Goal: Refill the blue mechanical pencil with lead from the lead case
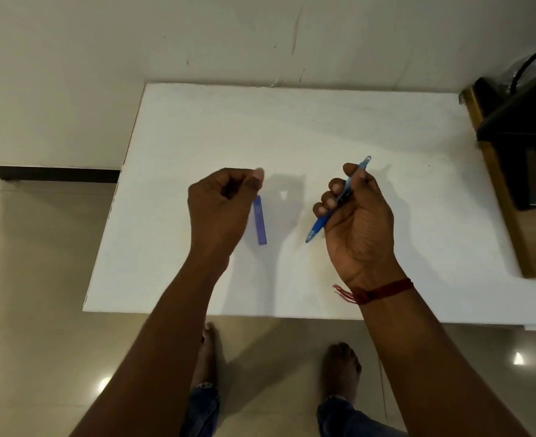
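Note:
My right hand [359,222] is closed around the blue mechanical pencil [318,223] above the white table [386,127]. The pencil is tilted, its tip pointing down and left and its clear top end sticking out past my fingers at the upper right. The blue-violet lead case [260,223] lies flat on the table between my hands. My left hand [221,203] hovers just left of the case with fingers curled and thumb pressed to the fingertips. It covers the case's far end. Nothing shows between those fingers.
The table stands against a cream wall, its left edge beside tiled floor. A dark object on a wooden stand [512,127] crowds the table's right side. My bare feet [339,367] stand under the near edge.

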